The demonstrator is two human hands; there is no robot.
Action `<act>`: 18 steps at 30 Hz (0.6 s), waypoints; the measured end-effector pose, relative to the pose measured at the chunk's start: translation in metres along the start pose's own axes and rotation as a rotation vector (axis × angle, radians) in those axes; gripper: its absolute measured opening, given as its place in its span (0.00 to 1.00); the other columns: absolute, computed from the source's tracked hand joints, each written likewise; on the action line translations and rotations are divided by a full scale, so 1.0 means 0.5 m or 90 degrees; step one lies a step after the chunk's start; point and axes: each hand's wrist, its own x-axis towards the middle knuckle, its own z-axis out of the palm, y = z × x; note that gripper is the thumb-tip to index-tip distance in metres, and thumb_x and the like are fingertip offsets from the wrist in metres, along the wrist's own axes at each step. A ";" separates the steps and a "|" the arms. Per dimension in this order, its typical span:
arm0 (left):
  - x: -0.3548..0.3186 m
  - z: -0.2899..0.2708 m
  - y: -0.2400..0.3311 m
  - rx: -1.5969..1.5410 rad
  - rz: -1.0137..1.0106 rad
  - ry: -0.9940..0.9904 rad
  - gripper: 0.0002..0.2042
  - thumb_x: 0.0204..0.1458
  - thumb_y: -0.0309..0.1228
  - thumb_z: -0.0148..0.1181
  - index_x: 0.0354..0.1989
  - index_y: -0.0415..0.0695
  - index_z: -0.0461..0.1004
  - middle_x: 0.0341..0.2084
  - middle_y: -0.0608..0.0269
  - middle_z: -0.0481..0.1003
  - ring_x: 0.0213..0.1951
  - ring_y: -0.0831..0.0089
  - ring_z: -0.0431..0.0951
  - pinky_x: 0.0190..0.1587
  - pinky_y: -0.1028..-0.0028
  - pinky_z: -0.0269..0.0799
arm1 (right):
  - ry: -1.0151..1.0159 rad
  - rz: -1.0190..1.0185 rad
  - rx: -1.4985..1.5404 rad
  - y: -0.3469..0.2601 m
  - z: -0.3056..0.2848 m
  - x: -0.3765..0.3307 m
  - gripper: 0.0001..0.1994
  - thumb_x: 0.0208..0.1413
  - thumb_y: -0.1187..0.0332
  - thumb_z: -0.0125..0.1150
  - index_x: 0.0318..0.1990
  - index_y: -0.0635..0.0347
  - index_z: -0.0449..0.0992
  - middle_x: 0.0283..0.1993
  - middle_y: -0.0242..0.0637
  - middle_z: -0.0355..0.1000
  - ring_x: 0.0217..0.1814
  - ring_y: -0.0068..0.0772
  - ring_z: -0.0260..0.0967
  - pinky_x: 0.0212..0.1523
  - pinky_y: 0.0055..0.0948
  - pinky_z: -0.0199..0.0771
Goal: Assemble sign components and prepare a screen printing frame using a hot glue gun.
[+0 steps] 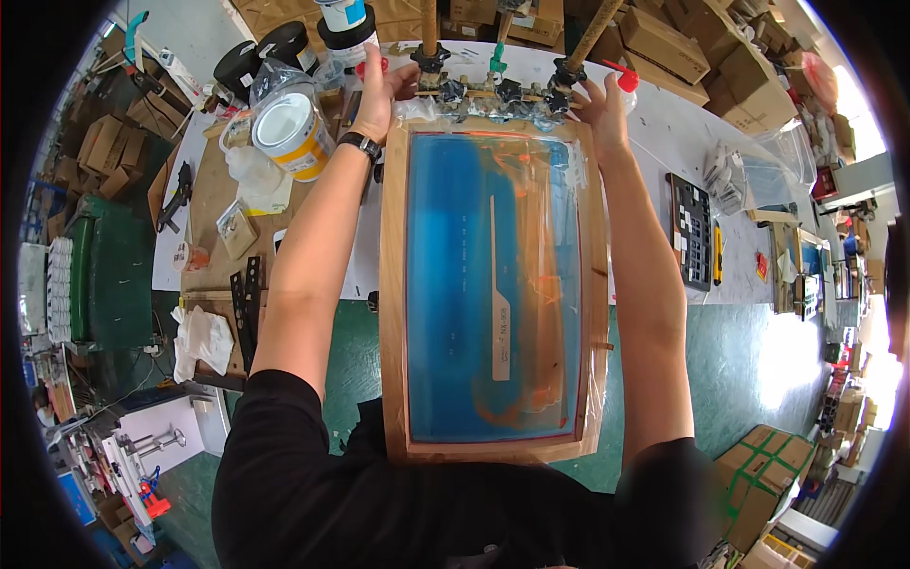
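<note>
One wooden screen point(395, 284): laid lengthwise, far end at the clamp bar point(507, 93), near end jutting past the tabletop point(654, 142) over green floor point(351, 341); a downward tip could be caused by weak hold at the far end.
Blue mesh point(445, 284): stretched inside the wood and streaked orange; a dent or tear could be caused by a knock.
Left hand point(384, 95): fingers are bent toward the bar's left end; whether the grip is clamped on anything cannot be told.
Right hand point(602, 109): placed at the bar's right end; its grip, partly hidden, cannot be told either. A skewed screen could be caused by uneven pressure from the two sides.
Red-nozzled bottle point(623, 78): stood just beside the right hand; it could be toppled by an outward slip.
</note>
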 end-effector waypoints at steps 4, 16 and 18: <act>0.016 -0.025 -0.028 0.074 0.018 -0.021 0.55 0.52 0.83 0.30 0.55 0.39 0.78 0.42 0.58 0.79 0.43 0.70 0.75 0.51 0.76 0.67 | -0.031 -0.007 -0.010 0.007 -0.005 0.003 0.44 0.64 0.29 0.39 0.71 0.60 0.64 0.62 0.52 0.73 0.59 0.46 0.70 0.58 0.36 0.68; -0.028 -0.019 -0.023 -0.119 -0.027 -0.062 0.52 0.58 0.78 0.28 0.62 0.38 0.76 0.48 0.55 0.80 0.48 0.67 0.78 0.57 0.72 0.70 | 0.097 -0.148 -0.116 -0.063 -0.029 -0.255 0.27 0.75 0.53 0.43 0.62 0.71 0.71 0.56 0.50 0.78 0.59 0.38 0.75 0.62 0.31 0.70; -0.026 -0.006 -0.027 -0.090 -0.042 0.014 0.49 0.61 0.74 0.29 0.66 0.39 0.72 0.50 0.58 0.79 0.46 0.72 0.76 0.54 0.75 0.69 | 0.094 -0.208 -0.223 -0.052 -0.054 -0.436 0.23 0.74 0.57 0.46 0.61 0.70 0.72 0.54 0.48 0.78 0.54 0.38 0.77 0.57 0.31 0.73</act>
